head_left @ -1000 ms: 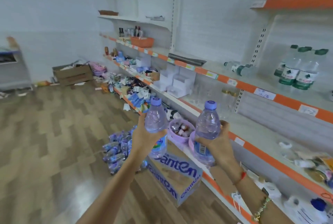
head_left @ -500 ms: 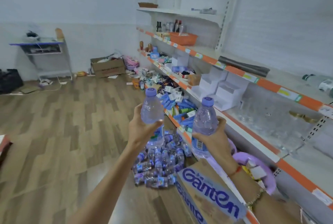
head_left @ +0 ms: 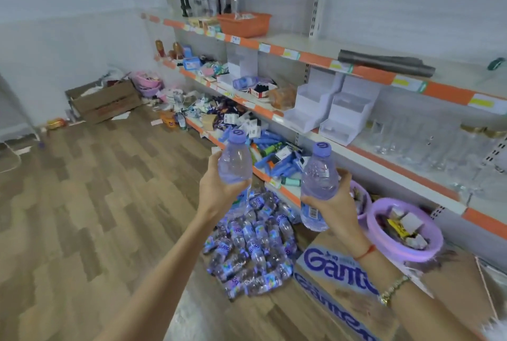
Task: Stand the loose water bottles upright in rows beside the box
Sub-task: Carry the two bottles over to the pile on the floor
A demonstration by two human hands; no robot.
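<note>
The person held one water bottle in each hand, both raised in front of the shelving. The left hand (head_left: pixel 219 189) gripped the left bottle (head_left: pixel 235 161) around its lower body, fingers curled behind it and thumb across the front. The right hand (head_left: pixel 336 204) gripped the right bottle (head_left: pixel 318 184) at its middle, thumb over the front just above the barcode label. Both bottles stood nearly upright, long axes vertical, purple caps pointing up; the left bottle leaned slightly to the right at the top. The two bottles were apart, with the right one lower and closer to the camera.

Below and between the hands, a heap of loose bottles (head_left: pixel 251 247) lay on the wooden floor (head_left: pixel 82 203), on their sides and pointing every way. The heap sat just beside the left end of the cardboard box (head_left: pixel 337 283) printed with blue lettering, which rested on the floor against the bottom shelf (head_left: pixel 285 194). A purple basin (head_left: pixel 384 239) with small packets sat to the right of the right forearm.
</note>
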